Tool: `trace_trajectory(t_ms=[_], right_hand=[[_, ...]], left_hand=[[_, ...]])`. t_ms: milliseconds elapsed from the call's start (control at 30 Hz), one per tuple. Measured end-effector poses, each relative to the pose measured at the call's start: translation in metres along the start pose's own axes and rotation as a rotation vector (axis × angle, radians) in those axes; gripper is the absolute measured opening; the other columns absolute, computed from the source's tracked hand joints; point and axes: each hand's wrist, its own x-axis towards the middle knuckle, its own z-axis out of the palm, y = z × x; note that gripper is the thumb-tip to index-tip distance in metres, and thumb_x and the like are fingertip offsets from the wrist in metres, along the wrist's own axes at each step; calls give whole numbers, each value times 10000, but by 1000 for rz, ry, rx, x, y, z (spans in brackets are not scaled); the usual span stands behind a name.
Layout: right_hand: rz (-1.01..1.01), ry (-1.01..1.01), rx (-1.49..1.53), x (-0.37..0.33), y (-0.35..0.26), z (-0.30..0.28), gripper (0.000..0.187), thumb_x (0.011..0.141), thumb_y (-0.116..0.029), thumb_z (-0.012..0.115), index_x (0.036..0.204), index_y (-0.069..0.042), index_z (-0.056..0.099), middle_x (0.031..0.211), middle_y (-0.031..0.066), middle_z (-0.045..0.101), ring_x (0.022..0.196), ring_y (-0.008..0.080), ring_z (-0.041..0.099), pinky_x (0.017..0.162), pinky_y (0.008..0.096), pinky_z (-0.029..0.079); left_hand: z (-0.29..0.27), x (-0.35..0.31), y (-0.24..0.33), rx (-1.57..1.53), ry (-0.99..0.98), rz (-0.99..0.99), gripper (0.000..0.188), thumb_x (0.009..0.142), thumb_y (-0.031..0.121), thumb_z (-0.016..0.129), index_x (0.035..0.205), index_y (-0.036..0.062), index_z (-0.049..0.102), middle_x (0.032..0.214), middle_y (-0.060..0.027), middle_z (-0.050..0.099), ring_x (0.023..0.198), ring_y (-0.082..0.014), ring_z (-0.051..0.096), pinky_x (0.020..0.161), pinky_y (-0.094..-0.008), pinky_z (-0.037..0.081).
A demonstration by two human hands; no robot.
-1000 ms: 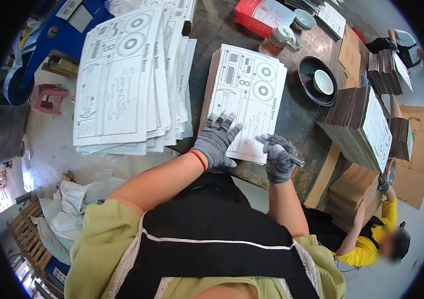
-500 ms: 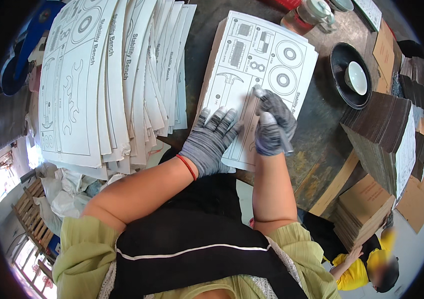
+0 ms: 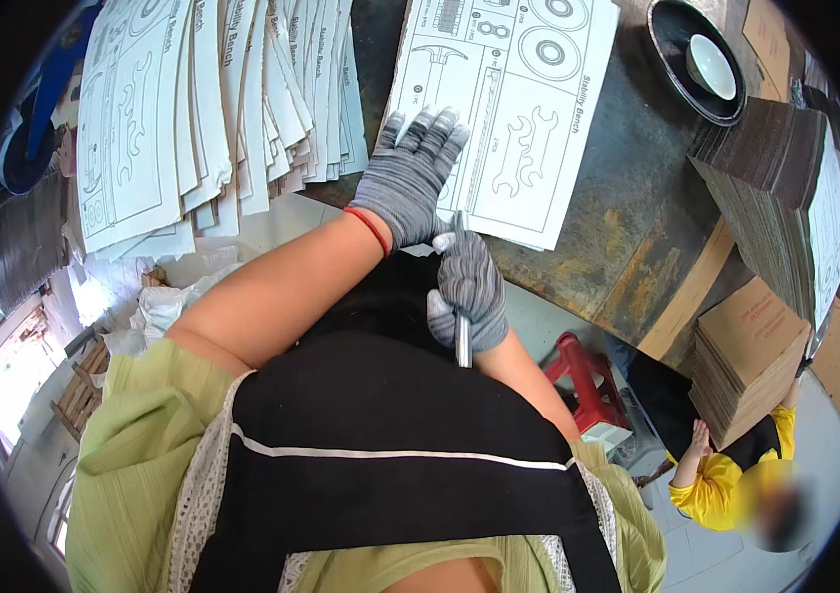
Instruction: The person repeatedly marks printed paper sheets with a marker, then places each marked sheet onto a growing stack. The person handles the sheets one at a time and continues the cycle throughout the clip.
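Observation:
My left hand (image 3: 408, 176), in a grey striped knit glove with pale fingertips, lies flat with fingers stretched over the lower left part of a printed white cardboard sheet (image 3: 558, 148). That sheet, with line drawings of a hammer, wrenches and round parts, lies on the table. My gloved right hand (image 3: 472, 287) is closed around a slim silver metal tool (image 3: 463, 346). One end of the tool sticks out below the fist, while a thin dark end points up toward the sheet's near edge. The fist is just off that edge, close to my left wrist.
Fanned printed sheets (image 3: 212, 109) lie at the left. On the dark worn table (image 3: 578, 282) sits a black dish (image 3: 662, 59) holding a white bowl (image 3: 712, 67). Tall cardboard stacks (image 3: 766, 198) stand right. A person in yellow (image 3: 712, 494) handles a brown cardboard stack (image 3: 741, 371). A red stool-like object (image 3: 578, 376) stands below.
My right hand has moved from over the sheet down toward me, past its near edge, with the tool. My left hand stays flat on the sheet. The whole view has shifted.

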Motion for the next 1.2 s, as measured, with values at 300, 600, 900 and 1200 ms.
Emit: trace_trajectory(t_ms=[300, 600, 900, 1200], right_hand=[[343, 338, 69, 16, -53, -101, 432, 813, -358, 665, 907, 63, 660, 885, 148, 665, 819, 258, 629, 809, 384, 483], [101, 410, 77, 28, -95, -177, 376, 858, -290, 617, 868, 83, 659, 797, 156, 651, 732, 241, 594, 747, 378, 483], [129, 322, 266, 77, -98, -107, 295, 796, -189, 592, 843, 98, 638, 745, 145, 624, 625, 210, 542, 685, 363, 463], [301, 272, 127, 72, -83, -90, 352, 795, -275, 573, 758, 71, 625, 687, 133, 616, 643, 211, 579, 803, 388, 482]], left_hand=[[-13, -8, 0, -36, 6, 125, 1013, 707, 658, 607, 1397, -19, 306, 1447, -237, 307, 1362, -361, 274, 1138, -413, 185], [-165, -114, -52, -109, 1202, -52, 259, 920, 177, 530, 1126, 27, 577, 933, -166, 639, 877, -301, 628, 774, -382, 503], [-123, -242, -202, -143, 735, -264, 446, 787, -28, 507, 1227, 19, 565, 1186, -180, 597, 1147, -321, 543, 1025, -366, 393], [-107, -144, -59, -494, 231, 452, 464, 805, 260, 610, 1245, 123, 561, 1280, -144, 533, 1222, -329, 459, 1032, -406, 365]])
